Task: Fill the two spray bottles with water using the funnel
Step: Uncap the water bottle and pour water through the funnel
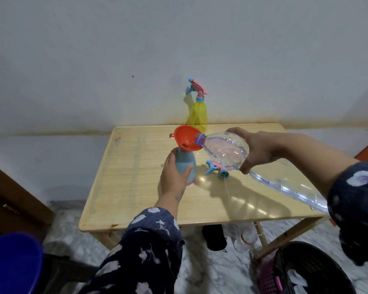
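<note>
left hand (pixel 174 172) grips blue bottle (pixel 184 164) | right hand (pixel 257 149) tips water bottle (pixel 223 150) into funnel (pixel 186 139)

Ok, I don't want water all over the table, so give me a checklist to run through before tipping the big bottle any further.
1. Funnel seated in the neck of the blue spray bottle: ok.
2. Left hand grips the blue spray bottle to steady it: ok.
3. Mouth of the clear water bottle over the funnel's bowl: ok, it lies at the right rim.
4. Right hand holds the clear water bottle firmly: ok.
5. Room left in the blue spray bottle: cannot tell, its body is opaque.
6. Removed spray head clear of spills: not ok, it lies on the table right below the water bottle.
</note>
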{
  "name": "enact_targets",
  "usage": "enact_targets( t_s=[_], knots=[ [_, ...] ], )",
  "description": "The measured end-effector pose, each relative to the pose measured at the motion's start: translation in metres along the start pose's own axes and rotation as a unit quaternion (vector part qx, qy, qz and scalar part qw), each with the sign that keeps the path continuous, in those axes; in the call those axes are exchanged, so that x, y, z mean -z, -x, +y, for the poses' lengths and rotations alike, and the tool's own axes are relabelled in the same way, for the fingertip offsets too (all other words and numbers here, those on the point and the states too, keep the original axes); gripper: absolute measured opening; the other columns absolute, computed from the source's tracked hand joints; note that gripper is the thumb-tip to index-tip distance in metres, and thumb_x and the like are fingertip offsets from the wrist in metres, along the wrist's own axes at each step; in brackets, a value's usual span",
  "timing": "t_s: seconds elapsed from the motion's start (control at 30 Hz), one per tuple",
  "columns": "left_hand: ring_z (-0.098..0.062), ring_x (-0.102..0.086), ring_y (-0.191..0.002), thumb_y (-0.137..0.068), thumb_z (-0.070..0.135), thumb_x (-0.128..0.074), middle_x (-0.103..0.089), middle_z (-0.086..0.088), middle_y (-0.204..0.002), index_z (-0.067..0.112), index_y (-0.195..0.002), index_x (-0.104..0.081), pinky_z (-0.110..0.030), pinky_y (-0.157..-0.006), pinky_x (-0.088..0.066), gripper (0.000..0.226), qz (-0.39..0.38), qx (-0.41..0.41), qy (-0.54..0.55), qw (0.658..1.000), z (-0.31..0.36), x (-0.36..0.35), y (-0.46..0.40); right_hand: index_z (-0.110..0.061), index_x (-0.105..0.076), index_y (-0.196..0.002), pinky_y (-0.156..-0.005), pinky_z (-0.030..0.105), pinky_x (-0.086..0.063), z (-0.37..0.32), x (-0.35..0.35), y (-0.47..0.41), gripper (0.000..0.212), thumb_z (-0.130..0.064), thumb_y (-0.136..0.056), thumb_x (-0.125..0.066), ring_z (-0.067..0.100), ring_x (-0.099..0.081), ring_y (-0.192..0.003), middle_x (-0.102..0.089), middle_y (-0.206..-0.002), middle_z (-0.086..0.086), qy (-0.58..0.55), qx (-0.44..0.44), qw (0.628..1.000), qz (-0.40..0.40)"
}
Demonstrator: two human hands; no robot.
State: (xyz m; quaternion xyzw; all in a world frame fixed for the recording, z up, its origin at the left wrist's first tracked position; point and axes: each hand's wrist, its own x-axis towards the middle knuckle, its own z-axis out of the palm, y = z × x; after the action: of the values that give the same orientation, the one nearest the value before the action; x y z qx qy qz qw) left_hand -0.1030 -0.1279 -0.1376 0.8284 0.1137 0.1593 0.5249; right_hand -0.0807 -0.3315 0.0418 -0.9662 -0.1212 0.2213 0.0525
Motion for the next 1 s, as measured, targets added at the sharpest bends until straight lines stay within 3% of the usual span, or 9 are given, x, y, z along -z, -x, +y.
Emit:
enact_targets(
  t_s=[0.13,0.3,0.47,0.67,0.87,1.0],
  knots=[
    [-0.018,-0.051,-0.123,-0.085,0.022,-0.072,-0.052,0.004,-0.136,0.023,-0.143,-0.040,-0.035,-0.101,-0.044,0.067,-0.002,-0.004,-0.007,1.000,0.001,0.001,-0.001,-0.050,-0.008,-0.138,-0.084,0.048,-0.055,-0.001,0.002,0.002,0.113,-0.042,-0.049,-0.078,0.034,-0.064,-0.091,-0.061,-0.094,0.011,-0.007,0.001,1.000,0.000],
    [-0.018,-0.050,-0.122,-0.086,0.022,-0.072,-0.052,0.002,-0.135,0.022,-0.144,-0.038,-0.030,-0.097,-0.042,0.068,-0.006,0.007,-0.019,1.000,0.005,0.002,-0.001,-0.050,-0.006,-0.140,-0.085,0.046,-0.055,-0.002,0.008,0.005,0.111,-0.035,-0.059,-0.081,0.033,-0.063,-0.092,-0.059,-0.092,0.008,-0.011,-0.001,1.000,0.007],
    [-0.018,-0.049,-0.123,-0.086,0.022,-0.071,-0.050,0.002,-0.136,0.022,-0.145,-0.037,-0.030,-0.098,-0.042,0.068,-0.008,0.017,-0.019,1.000,0.006,0.003,0.000,-0.056,-0.005,-0.133,-0.084,0.049,-0.055,-0.006,0.015,0.006,0.117,-0.047,-0.041,-0.075,0.031,-0.064,-0.092,-0.062,-0.102,0.010,0.002,-0.003,1.000,0.017],
    [-0.020,-0.049,-0.124,-0.085,0.021,-0.072,-0.050,0.002,-0.138,0.022,-0.145,-0.037,-0.037,-0.101,-0.044,0.069,-0.011,0.022,-0.013,1.000,0.008,0.002,-0.001,-0.052,-0.005,-0.138,-0.082,0.047,-0.057,-0.004,0.022,0.009,0.113,-0.031,-0.058,-0.082,0.031,-0.063,-0.093,-0.061,-0.112,0.015,0.002,-0.016,1.000,0.009],
    [-0.021,-0.049,-0.124,-0.085,0.021,-0.072,-0.051,0.000,-0.137,0.020,-0.145,-0.037,-0.038,-0.101,-0.045,0.069,-0.009,0.023,-0.018,1.000,0.008,0.001,-0.001,-0.052,-0.004,-0.140,-0.089,0.050,-0.052,-0.003,0.023,0.010,0.116,-0.031,-0.057,-0.083,0.033,-0.062,-0.098,-0.059,-0.116,0.016,0.007,-0.025,1.000,0.005],
    [-0.021,-0.049,-0.125,-0.086,0.021,-0.072,-0.050,0.000,-0.139,0.021,-0.146,-0.036,-0.037,-0.101,-0.044,0.070,-0.010,0.026,-0.020,0.999,0.008,0.001,-0.001,-0.052,-0.005,-0.139,-0.084,0.049,-0.055,-0.005,0.023,0.012,0.116,-0.031,-0.057,-0.083,0.033,-0.063,-0.094,-0.058,-0.116,0.014,0.012,-0.027,1.000,0.001]
  ],
)
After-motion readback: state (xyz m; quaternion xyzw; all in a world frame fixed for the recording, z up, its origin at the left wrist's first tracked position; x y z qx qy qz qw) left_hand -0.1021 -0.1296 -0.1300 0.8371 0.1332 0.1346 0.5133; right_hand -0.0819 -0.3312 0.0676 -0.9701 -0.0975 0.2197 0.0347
